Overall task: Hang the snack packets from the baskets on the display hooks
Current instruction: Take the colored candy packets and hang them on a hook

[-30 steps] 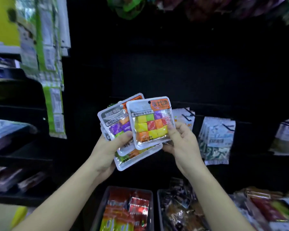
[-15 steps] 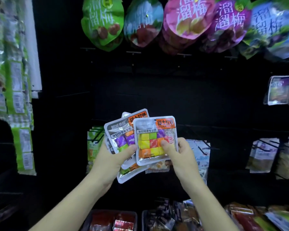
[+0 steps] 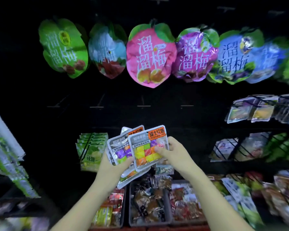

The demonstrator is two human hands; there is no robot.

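Both hands hold a fan of clear candy packets with coloured cubes and orange labels. My left hand [image 3: 114,165] grips the rear packets [image 3: 119,148] from below, thumb across their front. My right hand [image 3: 171,151] pinches the front packet [image 3: 144,147] at its right edge, thumb on its face. Bare black display hooks [image 3: 143,105] stick out of the dark panel above the packets. Grey baskets [image 3: 129,204] of snack packets stand below my arms.
A row of fruit-shaped plum bags [image 3: 150,57] hangs across the top. Green packets [image 3: 90,150] hang left of my hands. Hooks at the right carry more packets [image 3: 250,110]. A green-and-white strip display [image 3: 7,157] stands at the left.
The view has tilted upward, showing the plum bags and bare hooks. My hands keep the same hold on the packets, which sit lower in view.
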